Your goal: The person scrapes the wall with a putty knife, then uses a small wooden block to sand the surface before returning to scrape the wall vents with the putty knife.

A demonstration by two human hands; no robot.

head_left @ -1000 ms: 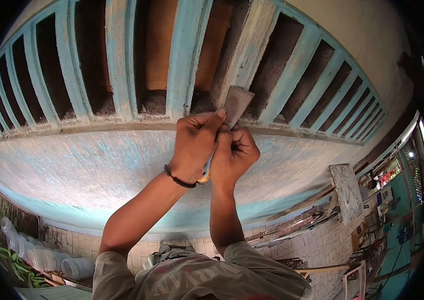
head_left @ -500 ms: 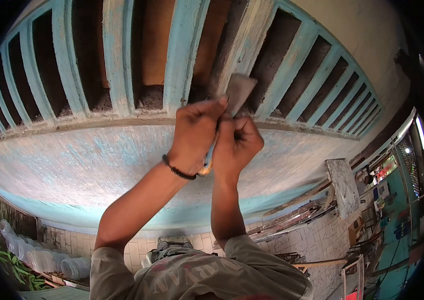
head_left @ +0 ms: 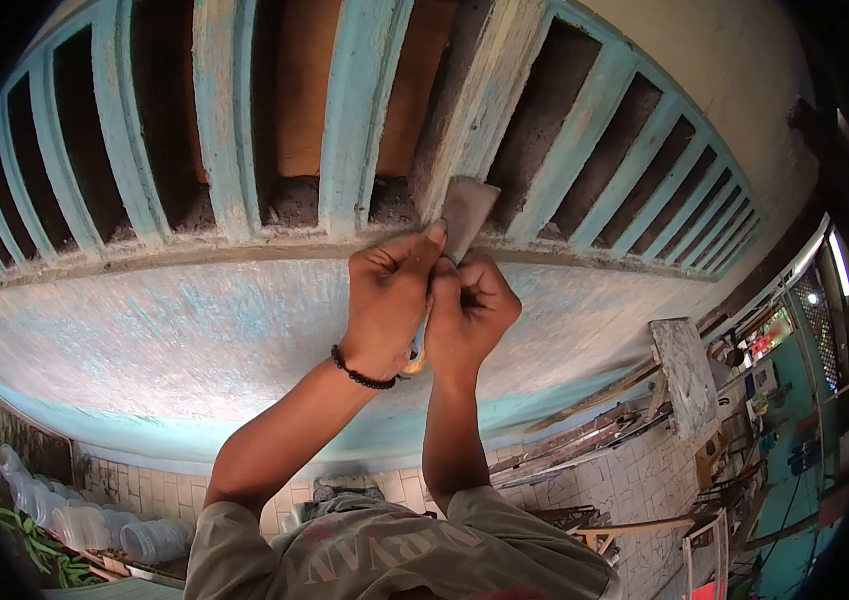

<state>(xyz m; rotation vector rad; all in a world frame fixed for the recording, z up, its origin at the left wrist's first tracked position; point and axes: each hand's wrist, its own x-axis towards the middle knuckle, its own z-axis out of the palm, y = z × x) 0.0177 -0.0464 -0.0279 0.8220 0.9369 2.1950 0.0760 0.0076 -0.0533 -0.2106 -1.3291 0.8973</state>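
A paint scraper with a broad grey blade [head_left: 468, 212] is held up against the lower end of a worn, pale blue wooden slat [head_left: 492, 90]. My left hand [head_left: 384, 295], with a black beaded bracelet at its wrist, is closed on the scraper, its thumb pressed near the blade's base. Beside it my right hand [head_left: 474, 315] is curled round the same tool, fingers folded. Most of the handle is hidden between my hands; a blue and orange end shows below. Bare wood shows on the slat where paint is worn off.
More blue slats [head_left: 349, 120] run to both sides above a dusty ledge [head_left: 284, 245]. Below is a wall [head_left: 194, 330] with patchy paint. Clear plastic containers [head_left: 149, 538] stand at lower left. A weathered board [head_left: 684, 375] leans at right, over a tiled floor [head_left: 634, 490].
Both hands and the scraper have moved down a little along the slat, toward the ledge. My grip looks the same.
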